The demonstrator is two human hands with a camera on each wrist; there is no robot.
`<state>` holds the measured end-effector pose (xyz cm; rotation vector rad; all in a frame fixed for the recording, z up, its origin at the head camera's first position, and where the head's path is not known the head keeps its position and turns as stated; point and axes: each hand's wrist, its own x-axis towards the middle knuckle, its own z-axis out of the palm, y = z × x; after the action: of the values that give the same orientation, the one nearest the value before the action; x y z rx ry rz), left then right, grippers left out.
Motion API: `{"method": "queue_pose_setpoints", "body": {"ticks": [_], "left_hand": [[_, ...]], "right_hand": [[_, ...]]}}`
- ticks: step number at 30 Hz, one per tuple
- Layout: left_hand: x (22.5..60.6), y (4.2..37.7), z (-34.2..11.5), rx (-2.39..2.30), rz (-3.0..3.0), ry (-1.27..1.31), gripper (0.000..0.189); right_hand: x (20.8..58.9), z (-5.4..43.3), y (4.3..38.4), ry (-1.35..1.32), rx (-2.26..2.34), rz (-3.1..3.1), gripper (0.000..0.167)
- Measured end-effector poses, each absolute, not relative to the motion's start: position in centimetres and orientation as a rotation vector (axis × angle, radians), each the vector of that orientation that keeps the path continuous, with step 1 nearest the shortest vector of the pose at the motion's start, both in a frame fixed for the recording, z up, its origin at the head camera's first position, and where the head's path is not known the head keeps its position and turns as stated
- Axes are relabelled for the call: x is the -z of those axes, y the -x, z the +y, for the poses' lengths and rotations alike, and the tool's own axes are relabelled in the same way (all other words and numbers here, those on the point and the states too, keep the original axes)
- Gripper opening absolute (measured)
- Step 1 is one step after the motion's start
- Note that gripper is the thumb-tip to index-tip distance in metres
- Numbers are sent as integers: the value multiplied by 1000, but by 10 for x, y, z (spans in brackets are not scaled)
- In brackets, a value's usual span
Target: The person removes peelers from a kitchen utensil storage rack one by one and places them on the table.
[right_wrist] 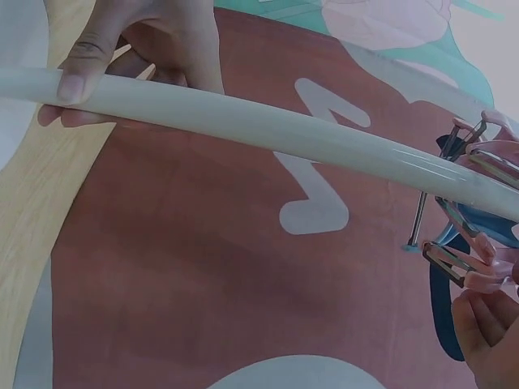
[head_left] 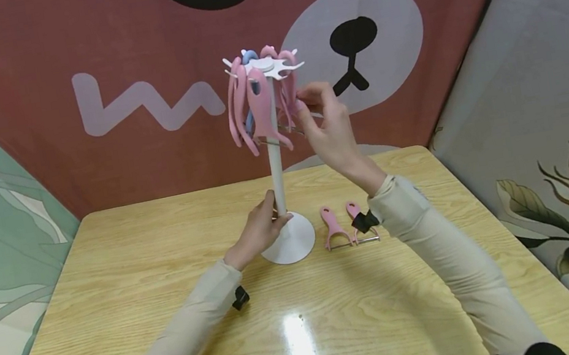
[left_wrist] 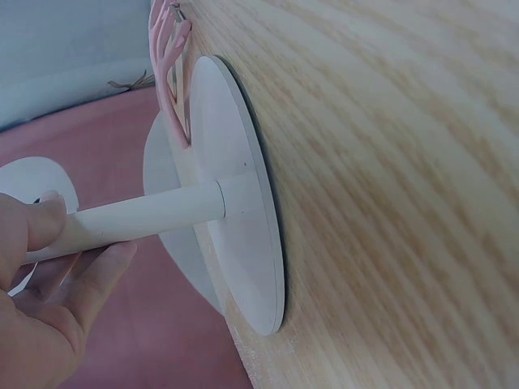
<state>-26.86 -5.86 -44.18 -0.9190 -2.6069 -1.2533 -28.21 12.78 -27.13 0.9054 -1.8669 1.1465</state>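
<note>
We see the white stand [head_left: 277, 172] upright on the table [head_left: 160, 240], its pole [right_wrist: 268, 126] gripped between thumb and fingers of our left hand [head_left: 259, 231], low down near the base [head_left: 300, 243]. At four o'clock from the rack [head_left: 267, 67] on top, our right hand [head_left: 329, 124] pinches a pink peeler [right_wrist: 483, 280]. More pink peelers [head_left: 260, 103] hang around the rack, a blue peeler [head_left: 249, 56] at eleven o'clock. Two loose peelers [head_left: 330, 220] lie at three o'clock from the base.
</note>
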Motion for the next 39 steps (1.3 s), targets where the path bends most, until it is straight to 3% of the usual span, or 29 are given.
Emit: {"method": "queue_pose_setpoints", "body": {"ticks": [39], "left_hand": [[444, 270, -58, 1250, -2602, 907, 29]], "right_hand": [[268, 128, 281, -927, -1153, -1829, 16]]}}
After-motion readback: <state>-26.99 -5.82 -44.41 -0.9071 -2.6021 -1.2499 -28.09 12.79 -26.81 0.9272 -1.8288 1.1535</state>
